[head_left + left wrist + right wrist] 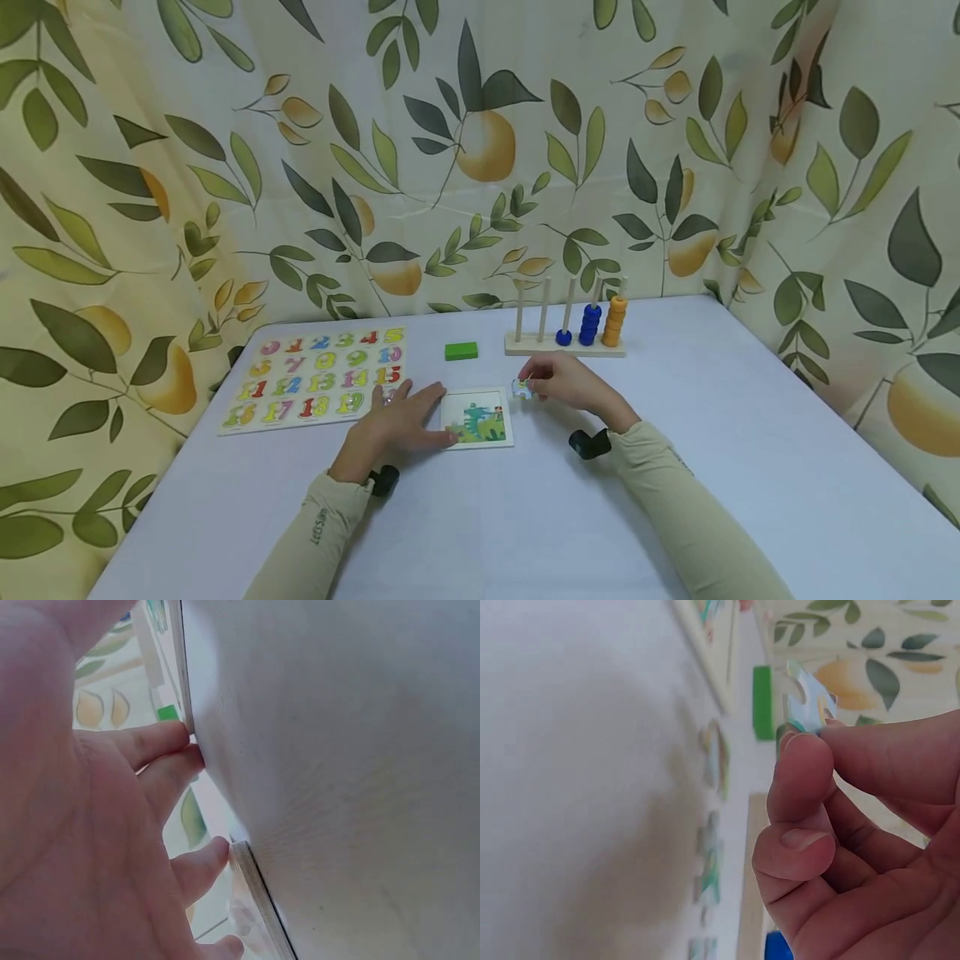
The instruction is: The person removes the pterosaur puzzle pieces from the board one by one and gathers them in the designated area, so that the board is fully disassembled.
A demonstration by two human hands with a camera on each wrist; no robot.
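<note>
My right hand [573,383] pinches a small light-blue jigsaw piece [810,701] between thumb and fingertips, just right of a white-framed puzzle board [508,421]. A green and blue picture [480,423] fills the lower and right parts of that board; its upper left is bare white. My left hand [393,427] lies with fingers spread, its thumb on the puzzle board's left side near the lower corner. The other fingers reach to the right edge of a number board [300,379]. In the right wrist view, several loose jigsaw pieces [709,874] lie on the table beside my right hand.
Behind the puzzle board sits a green block [461,351]. A wooden bead abacus [525,344] with blue and orange beads stands at the back, beyond my right hand. The white table [480,517] ends at a leaf-patterned curtain [427,208].
</note>
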